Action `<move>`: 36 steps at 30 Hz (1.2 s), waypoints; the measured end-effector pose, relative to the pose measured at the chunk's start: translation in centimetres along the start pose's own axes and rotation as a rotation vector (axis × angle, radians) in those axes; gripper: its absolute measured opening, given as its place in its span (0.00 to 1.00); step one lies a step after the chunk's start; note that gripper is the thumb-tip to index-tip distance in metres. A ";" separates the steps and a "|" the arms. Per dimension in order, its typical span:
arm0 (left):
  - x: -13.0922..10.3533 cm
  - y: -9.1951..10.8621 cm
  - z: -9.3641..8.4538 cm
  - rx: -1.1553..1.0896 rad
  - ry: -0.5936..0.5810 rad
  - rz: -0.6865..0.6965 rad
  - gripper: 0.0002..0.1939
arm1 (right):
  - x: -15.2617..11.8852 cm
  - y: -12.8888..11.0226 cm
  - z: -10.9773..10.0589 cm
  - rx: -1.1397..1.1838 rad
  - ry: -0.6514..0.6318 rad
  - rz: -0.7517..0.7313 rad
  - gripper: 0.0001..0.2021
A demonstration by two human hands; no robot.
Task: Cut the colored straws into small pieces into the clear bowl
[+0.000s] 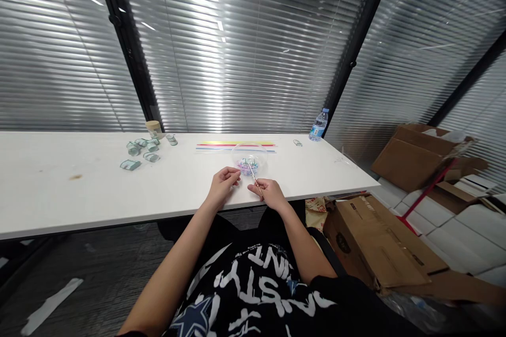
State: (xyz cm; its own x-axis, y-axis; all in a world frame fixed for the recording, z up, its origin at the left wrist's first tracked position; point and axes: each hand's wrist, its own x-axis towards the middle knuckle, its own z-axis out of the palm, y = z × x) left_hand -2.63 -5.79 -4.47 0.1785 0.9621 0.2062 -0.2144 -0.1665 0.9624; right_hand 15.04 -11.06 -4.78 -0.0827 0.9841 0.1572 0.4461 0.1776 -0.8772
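Just beyond my hands stands a clear round bowl (261, 154) with small purple, blue and green pieces (247, 167) in its bottom. My right hand (269, 192) grips a thin metallic stick (255, 177) near its lower end. The stick's far tip reaches into the bowl over the small pieces; its exact kind is too fine to tell. My left hand (226, 183) is close to the bowl's left front side, its fingers curled and pressed together. Whatever those fingertips hold, if anything, is too small to make out.
Long coloured strips (213, 144) lie behind the bowl on the white table (118, 195). Several small clear-and-green rolls (134, 148) and a tan-lidded container (153, 127) are at left. A water bottle (318, 125) stands at the back right. Cardboard boxes (379, 237) crowd the floor at right.
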 end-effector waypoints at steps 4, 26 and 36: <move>-0.1 0.0 0.0 0.019 -0.004 0.015 0.19 | 0.0 0.0 0.0 -0.017 0.001 0.011 0.26; -0.1 -0.1 0.1 0.036 0.008 0.025 0.18 | -0.2 -0.3 -0.1 0.094 -0.001 0.019 0.26; -0.1 -0.1 0.1 0.036 -0.006 0.038 0.17 | -0.1 0.0 -0.1 0.063 -0.027 -0.023 0.26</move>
State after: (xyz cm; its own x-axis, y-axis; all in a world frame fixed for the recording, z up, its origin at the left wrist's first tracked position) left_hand -2.54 -5.90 -4.62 0.1763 0.9537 0.2436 -0.1865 -0.2106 0.9596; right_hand 15.16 -11.13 -4.76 -0.1163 0.9793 0.1657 0.3869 0.1984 -0.9005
